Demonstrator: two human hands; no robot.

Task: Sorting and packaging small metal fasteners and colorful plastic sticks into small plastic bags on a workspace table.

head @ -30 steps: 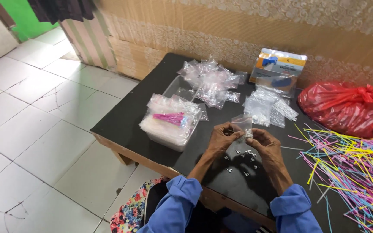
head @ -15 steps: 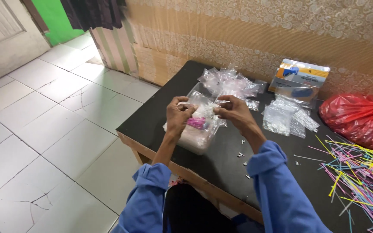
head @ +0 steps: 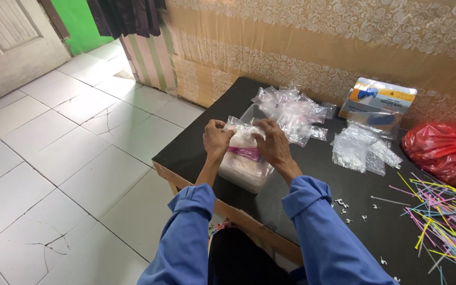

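Note:
A clear plastic tub (head: 244, 170) full of small clear bags, with a pink band across them, stands near the left front corner of the black table (head: 196, 145). Over its top my left hand (head: 216, 139) and my right hand (head: 272, 142) pinch the two ends of a small clear plastic bag (head: 242, 129). Both arms are in blue sleeves. Whatever is inside the bag is too small to make out.
Behind the tub lies a heap of crumpled clear bags (head: 291, 109), and another pile of bags (head: 362, 149) to the right. A blue and white box (head: 378, 98) and a red plastic bag (head: 444, 153) sit at the back. Coloured plastic sticks (head: 444, 221) and small white clips (head: 344, 206) lie at right.
Both hands have moved left from the middle of the table to above the tub, carrying the small clear bag. The camera has swung left with them.

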